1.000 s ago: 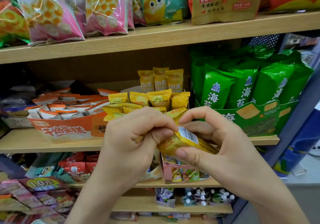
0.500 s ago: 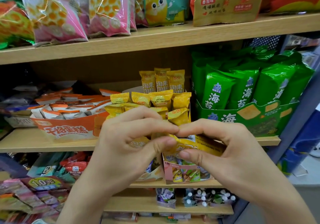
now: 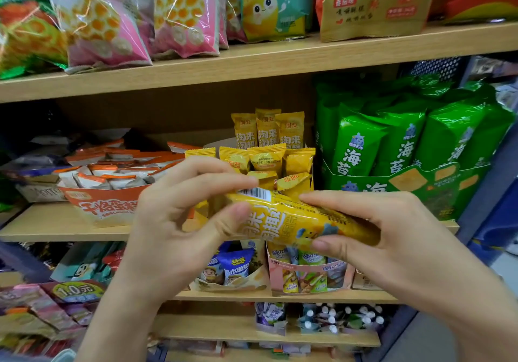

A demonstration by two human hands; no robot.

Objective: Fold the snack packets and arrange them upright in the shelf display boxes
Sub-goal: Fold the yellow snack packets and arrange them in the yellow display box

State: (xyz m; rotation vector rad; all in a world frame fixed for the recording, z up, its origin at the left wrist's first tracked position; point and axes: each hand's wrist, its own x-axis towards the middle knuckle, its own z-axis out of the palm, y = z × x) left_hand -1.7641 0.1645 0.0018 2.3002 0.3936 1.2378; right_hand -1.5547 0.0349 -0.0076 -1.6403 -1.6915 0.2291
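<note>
Yellow foil snack packet (image 3: pixel 294 218), printed with white characters and a barcode, lies nearly level in the centre of the frame, its right end dipping a little lower. The left hand (image 3: pixel 179 221) pinches the packet's left end, with fingers curled over the top and the thumb pressed on the front. The right hand (image 3: pixel 392 246) grips the right end, with fingers stretched along the top edge and the thumb beneath. The packet is held in the air in front of the middle wooden shelf (image 3: pixel 50 228).

Directly behind the packet, on that shelf, small yellow packets (image 3: pixel 266 159) stand upright in rows; their box is mostly hidden by the hands. To their left sits an orange and white cardboard display box (image 3: pixel 106 207) filled with flat orange-and-white packets (image 3: pixel 112 176). To their right, a green cardboard display box (image 3: pixel 406 185) holds tall green packets (image 3: pixel 361 143), also upright. In the upper left of the frame, large pink bags (image 3: pixel 106 30) rest on the top shelf. Below the hands, a pink display box (image 3: pixel 276 277) sits on a lower shelf.
</note>
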